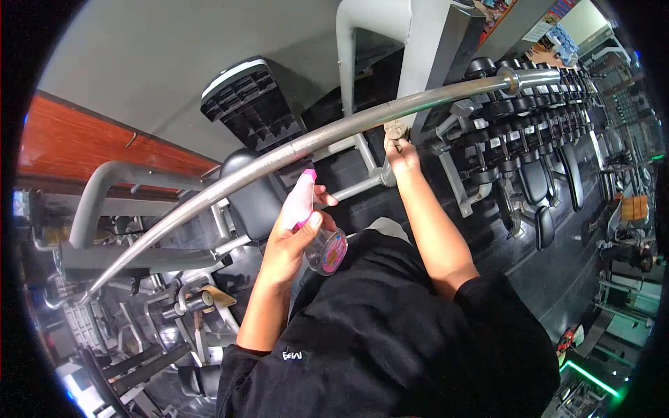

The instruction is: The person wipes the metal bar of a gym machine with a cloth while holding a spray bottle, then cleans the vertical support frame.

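Observation:
My left hand (289, 240) is wrapped around a spray bottle (334, 252) with a pink and white spray head and a clear body bearing a colourful label. The nozzle points up toward a long metal barbell (306, 143), which crosses the view just beyond both hands. My right hand (404, 157) is reached forward with its fingers closed on a crumpled pale cloth (395, 130), close under the bar and beside a light grey upright (420, 66). Part of the cloth is hidden by the fingers.
A black padded seat (252, 198) stands beyond the left hand, on a bench frame under the bar. Racks of dumbbells (526, 125) line the right side. More gym machines (188, 306) stand at lower left. Dark floor (536, 279) shows at right.

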### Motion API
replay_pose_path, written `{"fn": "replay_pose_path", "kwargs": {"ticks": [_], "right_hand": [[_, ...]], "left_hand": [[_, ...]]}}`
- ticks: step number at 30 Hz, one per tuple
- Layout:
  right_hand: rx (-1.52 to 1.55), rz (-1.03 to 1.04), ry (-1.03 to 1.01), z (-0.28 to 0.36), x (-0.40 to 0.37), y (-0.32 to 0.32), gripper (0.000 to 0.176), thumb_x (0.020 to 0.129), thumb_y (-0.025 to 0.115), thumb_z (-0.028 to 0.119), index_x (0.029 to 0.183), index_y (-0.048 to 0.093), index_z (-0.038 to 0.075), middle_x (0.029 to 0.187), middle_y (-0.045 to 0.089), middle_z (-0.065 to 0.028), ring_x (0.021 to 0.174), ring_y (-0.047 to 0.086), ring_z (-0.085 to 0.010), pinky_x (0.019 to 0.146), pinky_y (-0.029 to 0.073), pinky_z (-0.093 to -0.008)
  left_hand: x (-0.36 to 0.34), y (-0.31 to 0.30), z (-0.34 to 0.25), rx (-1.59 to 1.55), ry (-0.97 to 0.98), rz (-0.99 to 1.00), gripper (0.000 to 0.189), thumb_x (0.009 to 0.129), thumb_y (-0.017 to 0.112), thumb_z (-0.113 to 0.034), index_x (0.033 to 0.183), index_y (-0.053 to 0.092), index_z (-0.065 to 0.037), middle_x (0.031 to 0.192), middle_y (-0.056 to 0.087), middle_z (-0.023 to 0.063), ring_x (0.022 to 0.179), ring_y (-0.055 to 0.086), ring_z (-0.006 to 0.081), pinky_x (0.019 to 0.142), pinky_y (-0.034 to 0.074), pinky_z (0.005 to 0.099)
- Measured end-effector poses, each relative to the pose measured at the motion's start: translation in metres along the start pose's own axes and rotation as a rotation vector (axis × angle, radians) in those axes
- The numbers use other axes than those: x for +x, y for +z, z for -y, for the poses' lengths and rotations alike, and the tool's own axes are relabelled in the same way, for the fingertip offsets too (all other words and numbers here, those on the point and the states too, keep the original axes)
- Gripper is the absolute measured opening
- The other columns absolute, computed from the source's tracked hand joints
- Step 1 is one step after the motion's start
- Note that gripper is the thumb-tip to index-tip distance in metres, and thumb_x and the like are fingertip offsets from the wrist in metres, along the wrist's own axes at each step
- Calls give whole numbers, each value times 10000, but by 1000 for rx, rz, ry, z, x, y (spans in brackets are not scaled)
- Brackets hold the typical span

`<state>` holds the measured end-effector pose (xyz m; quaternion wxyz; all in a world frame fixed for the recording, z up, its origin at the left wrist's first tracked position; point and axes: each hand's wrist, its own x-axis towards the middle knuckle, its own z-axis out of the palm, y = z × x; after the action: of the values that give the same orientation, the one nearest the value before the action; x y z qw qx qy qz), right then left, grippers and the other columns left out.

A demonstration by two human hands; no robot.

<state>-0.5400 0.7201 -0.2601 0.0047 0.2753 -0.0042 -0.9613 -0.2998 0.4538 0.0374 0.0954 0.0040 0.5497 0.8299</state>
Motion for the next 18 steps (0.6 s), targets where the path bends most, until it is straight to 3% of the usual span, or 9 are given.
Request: {"fn": "replay_pose_path", "kwargs": {"ticks": [2, 4, 5, 8, 9, 11, 13, 16, 18], "right_hand": [[104, -74, 41, -4, -15, 27, 319, 984, 458, -70, 1284, 567, -77, 1230, 628, -172, 1166, 615, -284, 1060, 538, -343], [641, 143, 602, 8, -33, 59, 319, 960, 543, -63, 1278, 545, -95, 1207, 630, -174, 1141, 623, -293, 1076, 532, -399], [281, 250, 386, -1, -53, 89, 323, 934, 588, -56, 1252, 551, -103, 1187, 637, -171, 1113, 635, -310, 1062, 542, -431], [411, 433, 477, -3, -88, 155, 333, 900, 667, -21, 1211, 574, -96, 1147, 658, -155, 1079, 655, -317, 1053, 548, -446], [137, 464, 225, -12, -103, 172, 357, 922, 663, 10, 1256, 566, -73, 1137, 667, -140, 1073, 658, -299, 1038, 554, -442], [100, 370, 130, -24, -86, 166, 336, 957, 640, 30, 1278, 576, -45, 1143, 668, -139, 1086, 654, -296, 1028, 559, -433], [17, 207, 106, -24, -64, 138, 279, 1018, 587, 58, 1288, 610, -11, 1183, 663, -151, 1101, 652, -300, 1013, 574, -422], [-93, 60, 13, -28, -42, 79, 407, 1102, 438, 64, 1489, 454, -60, 1489, 518, -144, 1369, 492, -198, 1186, 409, -292], [57, -7, 80, -9, 47, -20, 396, 1112, 390, 68, 1487, 482, -24, 1490, 524, -122, 1381, 491, -198, 1182, 421, -312]], "left_hand": [[1, 1, 1, -4, -3, -13, 645, 1014, 661, -224, 1563, 383, -32, 1297, 601, 127, 981, 636, 194, 928, 510, 368], [1, 4, 2, -10, -7, -42, 654, 1015, 660, -221, 1574, 375, -39, 1303, 598, 127, 981, 634, 195, 931, 507, 365], [1, 4, 3, -9, -4, -46, 654, 1015, 661, -220, 1576, 376, -42, 1308, 596, 125, 979, 634, 196, 933, 506, 364], [1, 5, 9, -11, 7, -67, 652, 1014, 664, -216, 1578, 384, -47, 1321, 591, 122, 977, 632, 196, 937, 502, 360], [1, 5, 12, -10, 12, -75, 649, 1012, 666, -214, 1575, 389, -46, 1324, 590, 120, 979, 631, 196, 937, 502, 358], [-2, 14, 11, -4, 23, -98, 645, 1006, 674, -208, 1569, 401, -47, 1332, 589, 118, 992, 629, 196, 935, 502, 355], [-6, 22, 13, 5, 24, -120, 643, 1006, 673, -201, 1567, 400, -46, 1324, 592, 119, 985, 629, 195, 930, 501, 354], [-14, 35, 21, -33, 52, -190, 625, 993, 679, -202, 1540, 427, -35, 1297, 606, 141, 977, 628, 210, 919, 495, 366], [-24, 47, 28, -55, 58, -253, 617, 982, 689, -207, 1518, 446, -21, 1282, 615, 152, 972, 629, 221, 914, 493, 375]]}}
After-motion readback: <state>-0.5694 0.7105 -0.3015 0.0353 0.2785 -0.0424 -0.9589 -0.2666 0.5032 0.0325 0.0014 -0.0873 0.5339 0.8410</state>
